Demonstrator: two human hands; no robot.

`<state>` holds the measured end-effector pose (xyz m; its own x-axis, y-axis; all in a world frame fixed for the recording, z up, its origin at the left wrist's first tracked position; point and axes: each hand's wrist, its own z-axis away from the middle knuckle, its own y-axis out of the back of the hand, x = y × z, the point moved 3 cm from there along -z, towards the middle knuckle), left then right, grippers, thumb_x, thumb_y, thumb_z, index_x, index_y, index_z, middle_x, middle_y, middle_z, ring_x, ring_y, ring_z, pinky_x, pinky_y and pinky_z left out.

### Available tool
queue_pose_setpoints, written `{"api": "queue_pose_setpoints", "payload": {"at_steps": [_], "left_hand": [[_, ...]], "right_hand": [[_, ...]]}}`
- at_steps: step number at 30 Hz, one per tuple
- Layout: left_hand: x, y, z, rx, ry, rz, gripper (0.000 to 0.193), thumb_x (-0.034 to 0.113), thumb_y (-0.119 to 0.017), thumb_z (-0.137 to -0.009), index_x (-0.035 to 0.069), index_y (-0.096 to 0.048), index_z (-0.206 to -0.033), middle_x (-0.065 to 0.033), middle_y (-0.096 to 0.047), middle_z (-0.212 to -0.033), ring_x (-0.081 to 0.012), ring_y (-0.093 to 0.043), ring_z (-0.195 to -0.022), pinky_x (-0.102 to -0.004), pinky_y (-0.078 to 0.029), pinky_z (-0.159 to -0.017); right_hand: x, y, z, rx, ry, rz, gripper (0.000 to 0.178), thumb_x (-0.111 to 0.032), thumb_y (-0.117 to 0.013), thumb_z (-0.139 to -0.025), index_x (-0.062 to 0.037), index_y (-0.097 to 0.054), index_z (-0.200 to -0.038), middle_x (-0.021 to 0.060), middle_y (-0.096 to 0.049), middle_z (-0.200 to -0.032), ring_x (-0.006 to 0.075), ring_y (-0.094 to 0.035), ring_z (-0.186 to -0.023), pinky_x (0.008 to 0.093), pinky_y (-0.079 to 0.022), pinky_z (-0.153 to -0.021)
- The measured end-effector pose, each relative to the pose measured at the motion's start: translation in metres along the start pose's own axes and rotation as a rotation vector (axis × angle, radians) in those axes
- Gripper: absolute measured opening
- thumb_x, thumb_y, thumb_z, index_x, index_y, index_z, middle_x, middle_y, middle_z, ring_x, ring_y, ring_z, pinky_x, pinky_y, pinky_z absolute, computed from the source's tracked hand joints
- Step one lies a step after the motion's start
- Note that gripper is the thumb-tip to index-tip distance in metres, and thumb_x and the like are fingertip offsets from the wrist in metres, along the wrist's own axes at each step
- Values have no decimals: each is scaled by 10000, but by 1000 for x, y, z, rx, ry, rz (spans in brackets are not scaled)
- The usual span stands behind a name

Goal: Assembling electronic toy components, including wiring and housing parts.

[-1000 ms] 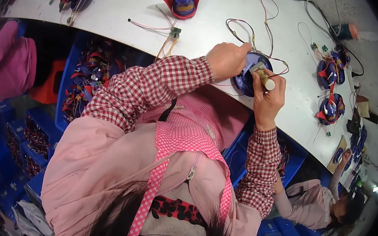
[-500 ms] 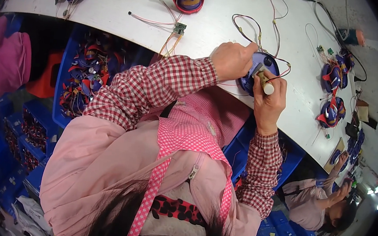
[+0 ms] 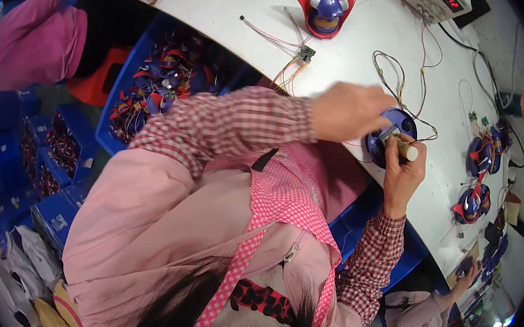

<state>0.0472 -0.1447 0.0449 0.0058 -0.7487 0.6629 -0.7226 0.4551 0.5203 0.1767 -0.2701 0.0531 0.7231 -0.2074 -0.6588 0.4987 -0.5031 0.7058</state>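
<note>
A round purple plastic shell (image 3: 402, 119) lies near the table's front edge, its hollow side showing. My right hand (image 3: 403, 178) grips a small brass-coloured cylinder with a cream end (image 3: 410, 153) between thumb and fingers, over the shell. What the cylinder's other end touches is hidden. My left hand (image 3: 351, 112) hovers just left of the shell, smeared by motion, so its fingers cannot be read. Thin dark wires (image 3: 402, 82) with gold-coloured joints run behind the shell. A green circuit board with several wires (image 3: 306, 54) rests to the left.
A red-winged purple figure with silver horns (image 3: 329, 14) stands farther back. A power supply box (image 3: 427, 2) is at the far edge. More purple-and-red assemblies (image 3: 481, 154) lie right. A blue bin of parts (image 3: 113, 119) sits below the table edge; another person (image 3: 421, 321) works at lower right.
My left hand has come off the shell's edge and is moving. My right hand still grips the cylinder over the shell. The whole view has shifted, bringing the power supply into sight.
</note>
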Motion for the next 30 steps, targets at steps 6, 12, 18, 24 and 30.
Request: {"api": "queue_pose_setpoints", "payload": {"at_steps": [6,12,18,24,30], "left_hand": [[-72,107,24,-132,-26,-475,314,237,-627,-834,24,-609,-1064,-130,-527,-904,-252,-513,-845,-344,-442,-764],[-103,99,28,-346,38,-328,277,254,-631,-844,20,-649,-992,-101,-538,-906,-226,-500,-870,-325,-425,-796],[-105,92,24,-366,281,-35,254,240,-622,-851,15,-652,-963,-81,-551,-887,-206,-518,-884,-303,-431,-785],[-106,88,28,-322,281,-98,230,200,-611,-852,17,-636,-989,-80,-549,-889,-185,-546,-809,-271,-450,-710],[-38,127,77,43,221,-177,307,120,-626,-824,23,-576,-1111,-73,-527,-882,-163,-543,-768,-249,-445,-677]], "right_hand": [[-24,13,37,241,123,86,228,-42,-660,-810,23,-557,-1003,105,-563,-885,143,-523,-672,230,-411,-577],[-47,-67,83,-453,20,-265,273,-72,-674,-794,6,-566,-1031,118,-572,-797,137,-538,-676,259,-440,-584],[-46,-174,53,-647,-205,-411,506,-329,-671,-813,62,-529,-1101,164,-591,-808,211,-577,-653,313,-471,-613],[-52,-213,43,-691,-174,-449,411,-264,-629,-860,66,-542,-1087,81,-595,-788,115,-539,-666,261,-463,-605],[-47,-197,56,-648,-426,-819,291,-158,-568,-905,64,-549,-1093,44,-614,-821,82,-544,-655,203,-454,-597]]}}
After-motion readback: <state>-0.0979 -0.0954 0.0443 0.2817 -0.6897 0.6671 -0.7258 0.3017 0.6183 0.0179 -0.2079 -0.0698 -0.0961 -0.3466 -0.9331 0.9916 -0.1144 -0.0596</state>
